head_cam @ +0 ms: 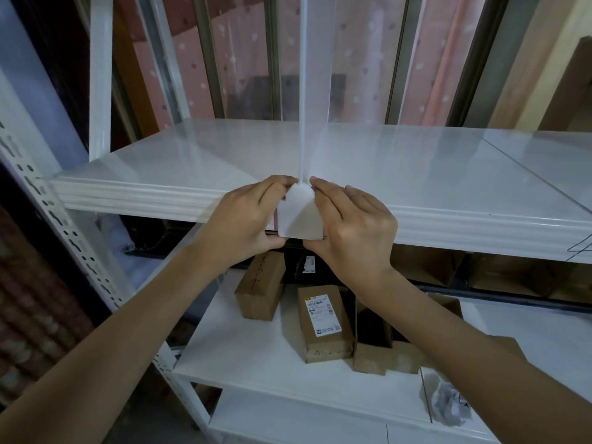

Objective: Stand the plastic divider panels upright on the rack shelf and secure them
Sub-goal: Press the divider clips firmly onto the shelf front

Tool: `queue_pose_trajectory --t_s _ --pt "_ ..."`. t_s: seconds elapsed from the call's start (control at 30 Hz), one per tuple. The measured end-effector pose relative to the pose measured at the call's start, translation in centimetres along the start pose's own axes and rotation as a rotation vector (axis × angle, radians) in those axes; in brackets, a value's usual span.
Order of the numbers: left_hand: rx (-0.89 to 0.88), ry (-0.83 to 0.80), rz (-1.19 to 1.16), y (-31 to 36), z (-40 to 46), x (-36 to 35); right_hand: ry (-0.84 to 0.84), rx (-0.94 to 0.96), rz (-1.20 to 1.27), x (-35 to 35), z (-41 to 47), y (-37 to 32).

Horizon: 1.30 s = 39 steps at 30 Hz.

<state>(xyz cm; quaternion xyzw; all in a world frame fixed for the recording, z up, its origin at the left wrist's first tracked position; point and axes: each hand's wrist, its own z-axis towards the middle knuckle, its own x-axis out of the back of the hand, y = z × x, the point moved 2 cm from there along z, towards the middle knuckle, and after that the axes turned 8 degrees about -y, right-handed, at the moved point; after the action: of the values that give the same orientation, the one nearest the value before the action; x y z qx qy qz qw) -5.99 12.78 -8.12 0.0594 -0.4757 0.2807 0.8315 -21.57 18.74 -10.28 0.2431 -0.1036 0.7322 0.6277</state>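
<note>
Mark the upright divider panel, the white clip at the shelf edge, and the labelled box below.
divider panel [315, 91], head view, on its translucent face above the shelf.
white clip [298, 216], head view, on its front face between the hands.
labelled box [323, 322], head view, on its top by the label.

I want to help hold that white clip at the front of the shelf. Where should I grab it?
Pinch the white clip by its two flat side edges, coming from the front of the shelf, as both hands do: left hand, right hand. Its face hangs over the shelf lip below the upright divider panel, so the sides stay reachable.
</note>
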Motion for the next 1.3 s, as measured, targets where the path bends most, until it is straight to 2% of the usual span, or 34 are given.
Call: queue_pose_trajectory --t_s 0.77,1.1,1.2,1.3 --pt "0.068 -0.028 -0.054 -0.1 -0.2 0.2 0.012 -0.047 -0.023 -0.6 0.1 -0.8" --pt "0.075 -0.036 -0.064 0.5 -0.3 0.7 -0.206 -0.048 -0.024 0.6 -0.1 -0.3" --pt "0.145 -0.077 -0.077 1.1 -0.5 0.9 -0.305 -0.035 0.000 1.5 0.1 0.2" --pt "0.223 -0.198 -0.045 2.2 -0.4 2.1 -0.426 -0.022 0.066 2.8 0.4 1.1"
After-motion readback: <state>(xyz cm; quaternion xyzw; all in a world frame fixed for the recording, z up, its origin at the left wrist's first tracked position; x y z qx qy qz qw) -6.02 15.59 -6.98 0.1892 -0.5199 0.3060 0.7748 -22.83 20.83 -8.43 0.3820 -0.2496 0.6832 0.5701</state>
